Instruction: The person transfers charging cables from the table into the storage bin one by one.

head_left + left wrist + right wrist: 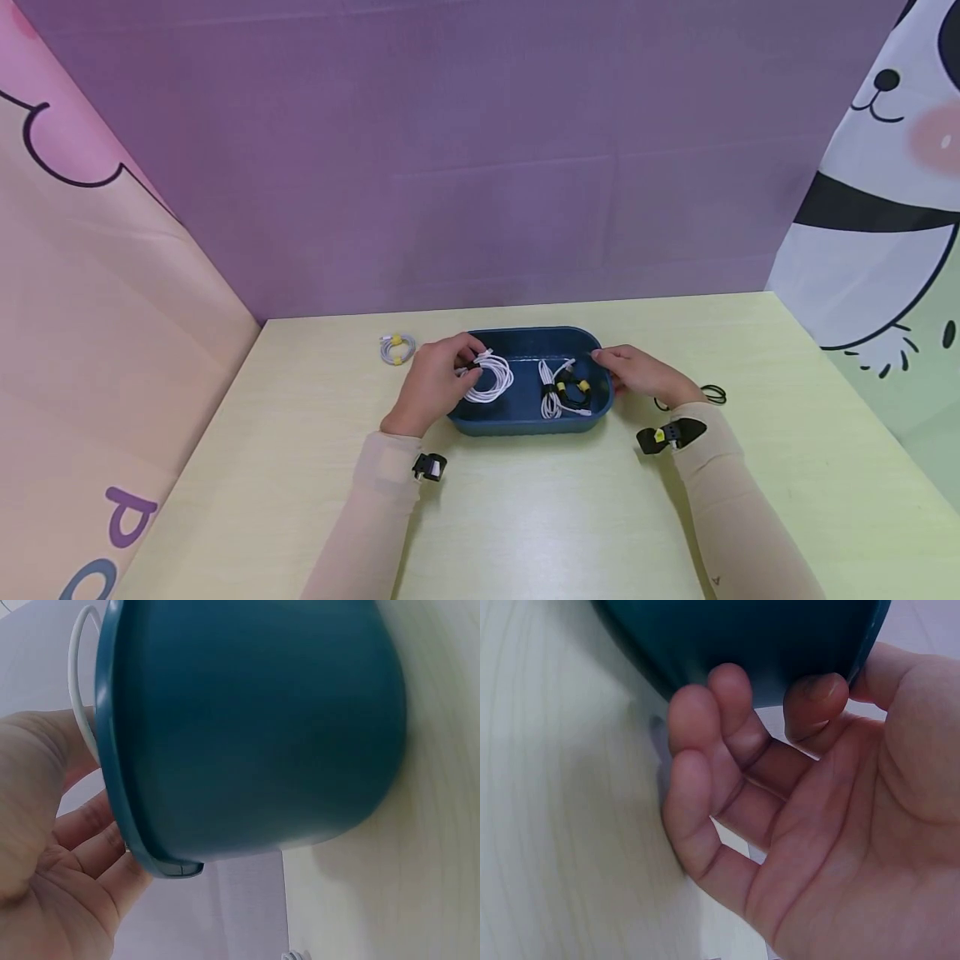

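Note:
A dark blue plastic bin (525, 427) stands on the table. Over its left end my left hand (435, 379) pinches a coiled white cable (497, 383) between thumb and fingers. In the left wrist view a loop of that cable (75, 682) shows above the bin's rim. My right hand (641, 372) grips the bin's right end, thumb at the rim and fingers curled against the outer wall, as the right wrist view shows. Inside, on the right, lie a bundled white cable (550, 400) and a coiled black cable (579, 400) with yellow ties.
A grey coiled cable (397, 349) with yellow ties lies on the table (525, 517) left of the bin. Partly behind my right wrist is a black coiled cable (714, 394). A purple cloth (480, 167) hangs along the table's back edge.

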Available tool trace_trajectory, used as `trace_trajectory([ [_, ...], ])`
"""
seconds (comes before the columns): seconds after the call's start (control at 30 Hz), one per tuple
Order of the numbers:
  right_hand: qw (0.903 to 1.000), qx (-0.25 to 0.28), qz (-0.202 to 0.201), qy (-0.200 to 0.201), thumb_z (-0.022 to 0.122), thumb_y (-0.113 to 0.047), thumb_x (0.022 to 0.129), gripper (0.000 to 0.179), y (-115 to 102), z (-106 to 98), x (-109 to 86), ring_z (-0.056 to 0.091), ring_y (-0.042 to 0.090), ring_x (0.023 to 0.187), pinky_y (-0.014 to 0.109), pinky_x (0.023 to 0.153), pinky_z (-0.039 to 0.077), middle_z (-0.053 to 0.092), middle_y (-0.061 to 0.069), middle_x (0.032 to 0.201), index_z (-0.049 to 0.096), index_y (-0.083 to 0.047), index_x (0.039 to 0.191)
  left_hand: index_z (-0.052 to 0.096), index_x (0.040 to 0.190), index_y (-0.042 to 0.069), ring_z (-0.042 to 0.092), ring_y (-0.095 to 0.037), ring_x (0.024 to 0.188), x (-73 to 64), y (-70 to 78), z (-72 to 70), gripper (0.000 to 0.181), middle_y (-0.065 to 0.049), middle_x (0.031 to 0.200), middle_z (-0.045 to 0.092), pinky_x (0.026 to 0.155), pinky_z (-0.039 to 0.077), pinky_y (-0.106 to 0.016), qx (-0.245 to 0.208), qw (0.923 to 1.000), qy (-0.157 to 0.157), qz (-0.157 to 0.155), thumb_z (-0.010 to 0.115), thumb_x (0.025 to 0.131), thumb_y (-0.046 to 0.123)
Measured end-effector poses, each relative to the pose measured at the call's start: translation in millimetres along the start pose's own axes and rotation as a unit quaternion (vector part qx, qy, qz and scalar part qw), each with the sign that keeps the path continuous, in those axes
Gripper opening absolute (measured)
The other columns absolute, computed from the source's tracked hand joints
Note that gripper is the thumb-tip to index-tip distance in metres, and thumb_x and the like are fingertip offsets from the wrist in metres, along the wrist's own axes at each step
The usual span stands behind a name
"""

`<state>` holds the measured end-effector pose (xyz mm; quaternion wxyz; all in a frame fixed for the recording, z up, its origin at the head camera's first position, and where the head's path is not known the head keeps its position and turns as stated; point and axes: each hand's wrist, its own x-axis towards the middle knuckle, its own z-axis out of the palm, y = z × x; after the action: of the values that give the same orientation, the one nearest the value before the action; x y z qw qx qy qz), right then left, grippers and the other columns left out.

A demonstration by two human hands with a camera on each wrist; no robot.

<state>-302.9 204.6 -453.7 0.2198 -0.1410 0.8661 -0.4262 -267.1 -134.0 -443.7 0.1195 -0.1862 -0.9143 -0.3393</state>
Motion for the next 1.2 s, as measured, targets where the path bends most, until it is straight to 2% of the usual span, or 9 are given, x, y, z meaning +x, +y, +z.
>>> trace_trajectory([
  [0.43,1.0000,-0.007,-0.004,0.000,0.034,-0.034,0.112,0.048,2.3,0.6,2.2,0.058,0.016,0.076,0.031,0.077,0.052,0.055,-0.003,0.071,0.063,0.003,0.106,0.071,0.114,0.015,0.066,-0.019,0.086,-1.3,5.3,3.9,0.027,-0.004,0.095,0.074,0.082,0.057,-0.037,0.020,0.9986,-0.047,-0.014,0.078,0.089,0.009],
  [0.8,0.9999,-0.009,0.003,0.004,0.034,-0.033,0.112,0.046,0.2,1.0,1.8,0.058,0.017,0.077,0.031,0.076,0.053,0.057,-0.003,0.073,0.063,0.002,0.104,0.072,0.115,0.017,0.065,-0.017,0.085,-2.3,7.5,6.0,0.029,-0.003,0.096,0.074,0.079,0.056,-0.036,0.021,0.9973,-0.069,-0.016,0.079,0.088,0.009],
  [1.2,0.9999,-0.012,0.004,0.007,0.034,-0.033,0.112,0.046,0.8,0.5,1.4,0.058,0.017,0.078,0.031,0.077,0.052,0.056,-0.002,0.073,0.063,0.002,0.104,0.072,0.116,0.018,0.063,-0.016,0.084,-3.4,8.8,8.6,0.030,-0.002,0.096,0.072,0.078,0.056,-0.034,0.021,0.9966,-0.077,-0.019,0.079,0.089,0.009],
])
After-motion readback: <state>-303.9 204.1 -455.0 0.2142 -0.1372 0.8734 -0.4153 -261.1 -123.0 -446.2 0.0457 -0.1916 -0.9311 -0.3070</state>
